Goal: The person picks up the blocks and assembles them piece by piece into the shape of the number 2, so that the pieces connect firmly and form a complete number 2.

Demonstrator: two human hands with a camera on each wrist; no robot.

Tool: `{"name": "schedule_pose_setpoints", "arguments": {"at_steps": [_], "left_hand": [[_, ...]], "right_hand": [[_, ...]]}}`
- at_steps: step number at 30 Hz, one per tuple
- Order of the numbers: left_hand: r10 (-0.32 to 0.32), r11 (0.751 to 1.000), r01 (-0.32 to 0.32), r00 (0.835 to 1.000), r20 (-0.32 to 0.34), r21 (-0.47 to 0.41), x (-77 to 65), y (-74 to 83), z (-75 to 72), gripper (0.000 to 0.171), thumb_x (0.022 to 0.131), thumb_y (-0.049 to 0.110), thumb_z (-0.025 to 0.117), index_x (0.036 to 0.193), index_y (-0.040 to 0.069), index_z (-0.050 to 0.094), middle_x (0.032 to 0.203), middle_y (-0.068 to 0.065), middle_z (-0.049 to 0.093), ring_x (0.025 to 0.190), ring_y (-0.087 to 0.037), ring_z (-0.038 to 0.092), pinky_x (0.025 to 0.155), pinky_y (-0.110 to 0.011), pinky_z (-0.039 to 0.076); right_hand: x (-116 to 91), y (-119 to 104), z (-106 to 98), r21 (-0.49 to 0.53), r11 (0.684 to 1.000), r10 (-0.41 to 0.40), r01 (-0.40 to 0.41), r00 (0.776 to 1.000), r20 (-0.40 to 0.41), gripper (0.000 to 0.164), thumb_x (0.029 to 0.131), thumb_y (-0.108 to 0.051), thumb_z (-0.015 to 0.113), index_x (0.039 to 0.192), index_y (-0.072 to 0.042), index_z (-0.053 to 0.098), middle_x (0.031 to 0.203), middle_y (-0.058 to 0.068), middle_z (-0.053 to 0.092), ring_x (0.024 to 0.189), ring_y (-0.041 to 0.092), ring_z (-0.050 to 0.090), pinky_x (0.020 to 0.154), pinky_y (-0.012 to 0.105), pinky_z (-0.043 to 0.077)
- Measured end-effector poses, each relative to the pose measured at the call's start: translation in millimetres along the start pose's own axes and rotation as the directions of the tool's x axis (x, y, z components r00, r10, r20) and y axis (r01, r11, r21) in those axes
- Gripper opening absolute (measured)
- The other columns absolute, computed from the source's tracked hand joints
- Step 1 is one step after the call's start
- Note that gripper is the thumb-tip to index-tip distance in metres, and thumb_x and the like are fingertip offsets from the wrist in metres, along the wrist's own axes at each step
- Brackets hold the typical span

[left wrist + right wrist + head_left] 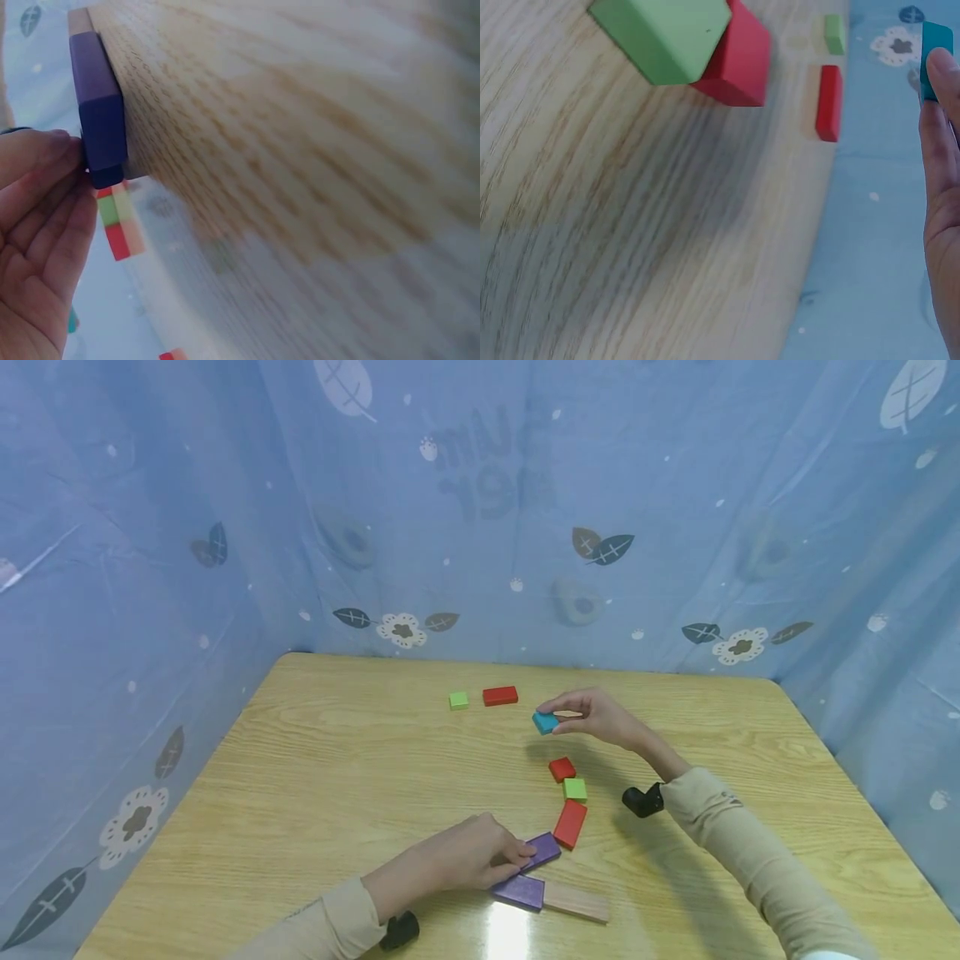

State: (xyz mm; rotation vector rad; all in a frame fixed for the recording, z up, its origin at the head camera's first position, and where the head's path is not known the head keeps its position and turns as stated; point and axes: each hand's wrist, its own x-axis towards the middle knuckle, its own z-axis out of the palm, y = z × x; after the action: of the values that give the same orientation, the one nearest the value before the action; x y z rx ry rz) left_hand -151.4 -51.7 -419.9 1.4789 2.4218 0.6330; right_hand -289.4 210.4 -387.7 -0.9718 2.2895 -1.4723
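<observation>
My right hand [600,718] pinches a small blue block [545,722] between thumb and fingers, above the table; the right wrist view shows the same blue block [935,60] at its right edge. Low in the head view, my left hand [468,856] has thumb and fingertips at a purple block [544,850], seemingly pinching it. A second purple block [519,892] lies just below it, end to end with a plain wooden block [576,901]. From the upper purple block, a curved row runs away: a long red block [571,824], a green block [574,789] and a small red block [562,768].
Toward the far edge lie another green block [458,700] and a long red block [500,696]. A blue patterned curtain [480,527] hangs behind and beside the wooden table [337,760]. Black devices [642,802] are worn at both wrists.
</observation>
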Motion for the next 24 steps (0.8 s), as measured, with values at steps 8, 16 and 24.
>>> {"name": "schedule_pose_setpoints", "arguments": {"at_steps": [8, 16, 24], "left_hand": [[-0.015, 1.000, 0.015, 1.000, 0.002, -0.011, 0.0, 0.7, 0.5, 0.020, 0.093, 0.015, 0.062, 0.111, 0.009, 0.071, 0.119, 0.001, 0.065, 0.056, 0.008, 0.041, 0.049, -0.008, 0.033], [-0.016, 1.000, 0.016, 1.000, -0.001, -0.018, -1.1, 1.1, 0.7, 0.021, 0.094, 0.015, 0.062, 0.111, 0.009, 0.071, 0.119, 0.002, 0.065, 0.103, 0.001, 0.058, 0.067, -0.004, 0.039], [-0.013, 1.000, 0.013, 1.000, -0.004, -0.010, -0.9, 1.9, 0.4, 0.020, 0.093, 0.014, 0.063, 0.110, 0.008, 0.072, 0.119, 0.001, 0.066, 0.065, 0.013, 0.048, 0.049, -0.007, 0.032]], "right_hand": [[6.6, 10.1, 1.4, -0.117, 0.991, -0.056, 0.066, 0.994, 0.090, 0.025, 0.086, 0.005, 0.065, 0.110, 0.004, 0.069, 0.121, 0.020, 0.063, 0.118, 0.034, 0.056, 0.086, 0.031, 0.051], [11.4, 20.2, 4.2, -0.138, 0.986, -0.068, 0.091, 0.984, 0.163, 0.025, 0.085, 0.008, 0.064, 0.110, 0.009, 0.068, 0.119, 0.024, 0.063, 0.117, 0.038, 0.055, 0.093, 0.039, 0.047], [9.0, 21.9, 9.9, -0.183, 0.976, -0.073, 0.116, 0.972, 0.225, 0.021, 0.084, 0.009, 0.064, 0.105, 0.010, 0.069, 0.116, 0.025, 0.064, 0.114, 0.040, 0.056, 0.089, 0.041, 0.049]]}}
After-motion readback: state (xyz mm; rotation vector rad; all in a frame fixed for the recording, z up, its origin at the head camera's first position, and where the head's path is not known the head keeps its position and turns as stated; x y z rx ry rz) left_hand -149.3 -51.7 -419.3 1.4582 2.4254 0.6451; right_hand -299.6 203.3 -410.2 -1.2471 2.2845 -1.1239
